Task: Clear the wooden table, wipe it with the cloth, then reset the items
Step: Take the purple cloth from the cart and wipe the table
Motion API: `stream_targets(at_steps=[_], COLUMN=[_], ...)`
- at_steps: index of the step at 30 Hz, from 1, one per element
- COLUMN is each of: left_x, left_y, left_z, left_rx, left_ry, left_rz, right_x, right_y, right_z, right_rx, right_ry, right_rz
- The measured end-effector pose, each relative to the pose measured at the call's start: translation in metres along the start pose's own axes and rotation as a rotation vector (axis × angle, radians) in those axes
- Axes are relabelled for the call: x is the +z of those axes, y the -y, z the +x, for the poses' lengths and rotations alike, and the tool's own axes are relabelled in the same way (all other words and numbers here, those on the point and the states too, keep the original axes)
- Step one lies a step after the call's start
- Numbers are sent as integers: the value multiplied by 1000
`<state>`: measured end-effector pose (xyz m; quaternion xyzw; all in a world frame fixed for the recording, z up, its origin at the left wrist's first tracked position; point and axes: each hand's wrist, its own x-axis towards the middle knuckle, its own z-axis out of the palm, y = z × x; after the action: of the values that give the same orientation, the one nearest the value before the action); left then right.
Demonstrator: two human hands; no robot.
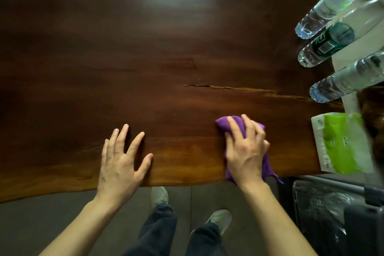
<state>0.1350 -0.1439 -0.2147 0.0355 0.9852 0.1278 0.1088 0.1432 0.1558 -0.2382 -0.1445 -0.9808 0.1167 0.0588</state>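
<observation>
The dark wooden table point(145, 58) fills most of the head view. My right hand point(246, 149) presses a bunched purple cloth point(234, 125) onto the table near its front edge, fingers curled over it. Part of the cloth hangs past the edge. My left hand point(122, 162) lies flat on the wood to the left, fingers spread, holding nothing. Three clear water bottles point(326, 11) point(328, 44) point(342, 83) stand along the table's right edge. A green and white tissue pack point(340, 143) lies at the front right corner.
A long crack point(228, 87) runs across the wood toward the right edge. Below the front right corner stands a dark bin point(324, 212) with a clear liner. My legs and shoes point(160, 195) are on the grey floor under the table edge.
</observation>
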Motion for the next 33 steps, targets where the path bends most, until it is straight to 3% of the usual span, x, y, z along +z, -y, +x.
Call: stream_targets(at_steps=[5, 10, 18, 23, 29, 33], left_x=[-2, -5, -5, -9, -18, -20], left_y=[0, 0, 4, 1, -4, -4], left_z=[0, 1, 3, 4, 5, 9], left_rx=[1, 4, 35, 33, 10, -34], left_ry=[11, 21, 41, 60, 101, 84], left_rz=[-5, -10, 43, 52, 9, -42], right_x=[-5, 4, 17, 20, 11, 4], right_y=[-13, 17, 90, 134, 132, 122], right_z=[23, 39, 36, -1, -21, -12], right_rx=[303, 387, 111, -78, -183, -201], right_ry=[-68, -114, -53, 80, 206, 223], right_rz=[22, 86, 88, 139, 59, 146])
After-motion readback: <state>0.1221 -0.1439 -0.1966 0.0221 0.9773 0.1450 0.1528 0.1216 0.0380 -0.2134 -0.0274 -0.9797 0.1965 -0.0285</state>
